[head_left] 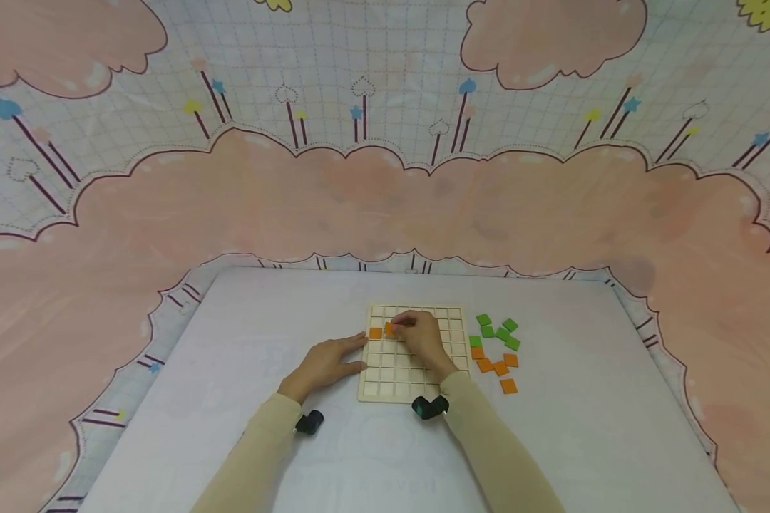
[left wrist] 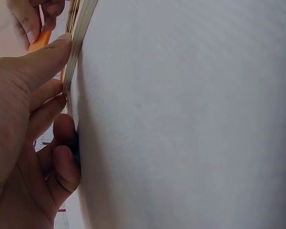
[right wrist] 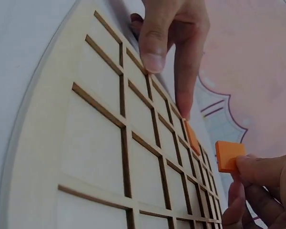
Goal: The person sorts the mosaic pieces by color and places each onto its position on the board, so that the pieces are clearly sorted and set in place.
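My right hand [head_left: 423, 338] pinches a square orange tile [right wrist: 229, 155] between thumb and fingers, tilted above the wooden grid board [head_left: 385, 370]. Another orange tile [head_left: 375, 333] lies in a cell of the board's leftmost column, just left of the held one. Along the board's left edge, my left hand [head_left: 324, 363] rests with its thumb and forefinger extended onto the rim. The left wrist view has that thumb [left wrist: 57, 52] on the board's edge, with the other fingers loosely bent beside it. Most of the board's cells that show are bare wood; the right hand hides some.
Several loose green tiles [head_left: 488, 332] lie right of the board, with several orange tiles [head_left: 485, 365] nearer to me. One green tile [head_left: 475, 341] sits right at the board's right edge. A white cloth [head_left: 199, 399] covers the table, and a patterned curtain [head_left: 385, 206] hangs behind.
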A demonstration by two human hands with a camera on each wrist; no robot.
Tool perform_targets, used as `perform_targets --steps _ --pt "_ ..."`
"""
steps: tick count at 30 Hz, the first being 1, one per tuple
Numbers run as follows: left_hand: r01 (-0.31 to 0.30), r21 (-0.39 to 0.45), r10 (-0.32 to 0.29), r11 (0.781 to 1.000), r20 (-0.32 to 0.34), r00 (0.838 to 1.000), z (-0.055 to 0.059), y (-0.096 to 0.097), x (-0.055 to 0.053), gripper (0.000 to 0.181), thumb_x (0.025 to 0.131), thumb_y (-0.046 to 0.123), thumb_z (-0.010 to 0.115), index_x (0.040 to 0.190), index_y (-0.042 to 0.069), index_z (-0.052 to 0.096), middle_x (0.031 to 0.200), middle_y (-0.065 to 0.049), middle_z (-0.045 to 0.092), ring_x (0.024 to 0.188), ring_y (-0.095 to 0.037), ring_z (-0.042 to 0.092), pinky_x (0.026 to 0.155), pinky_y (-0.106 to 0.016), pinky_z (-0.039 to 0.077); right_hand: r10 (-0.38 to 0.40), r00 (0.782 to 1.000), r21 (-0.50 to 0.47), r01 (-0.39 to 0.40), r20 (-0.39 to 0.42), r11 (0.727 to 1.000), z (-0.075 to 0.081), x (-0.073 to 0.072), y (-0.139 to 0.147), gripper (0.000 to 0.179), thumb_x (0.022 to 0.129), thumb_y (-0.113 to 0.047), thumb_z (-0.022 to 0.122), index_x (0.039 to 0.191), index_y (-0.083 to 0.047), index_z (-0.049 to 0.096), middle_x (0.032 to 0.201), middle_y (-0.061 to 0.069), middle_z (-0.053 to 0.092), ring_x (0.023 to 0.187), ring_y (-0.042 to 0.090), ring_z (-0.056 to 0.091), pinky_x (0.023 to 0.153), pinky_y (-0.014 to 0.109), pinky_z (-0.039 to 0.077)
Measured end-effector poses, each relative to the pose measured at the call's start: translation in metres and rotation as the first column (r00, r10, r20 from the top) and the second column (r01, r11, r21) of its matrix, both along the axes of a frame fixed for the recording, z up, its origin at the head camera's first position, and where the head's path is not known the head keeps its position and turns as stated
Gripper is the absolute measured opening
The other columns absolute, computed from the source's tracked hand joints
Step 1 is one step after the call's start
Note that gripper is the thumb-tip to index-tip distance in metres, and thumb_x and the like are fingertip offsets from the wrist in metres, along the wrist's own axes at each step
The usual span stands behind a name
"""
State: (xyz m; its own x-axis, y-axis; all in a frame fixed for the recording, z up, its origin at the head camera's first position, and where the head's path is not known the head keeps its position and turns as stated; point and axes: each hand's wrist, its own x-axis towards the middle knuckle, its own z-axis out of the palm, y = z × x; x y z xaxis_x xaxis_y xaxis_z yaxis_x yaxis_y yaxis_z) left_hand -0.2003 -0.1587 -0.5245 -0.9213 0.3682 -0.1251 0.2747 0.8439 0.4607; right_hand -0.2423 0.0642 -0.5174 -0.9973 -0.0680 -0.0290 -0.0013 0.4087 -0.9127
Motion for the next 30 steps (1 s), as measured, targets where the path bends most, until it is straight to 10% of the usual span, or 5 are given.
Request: perform_targets --steps 30 --pt "-0.028 -0.005 0.028 1.0 0.015 0.999 0.002 0.003 0.003 0.06 0.09 0.046 0.068 0.144 0.026 0.051 0.154 0.011 0.042 0.14 -0.027 0.047 0.115 -0.049 0.04 0.105 0.993 0.203 -0.093 -0.046 0.975 -0.012 0.001 -0.004 0.012 0.088 -0.009 0.071 0.099 -0.01 0.076 0.104 0.005 0.067 0.094 0.02 0.063 0.086 0.037 0.055"
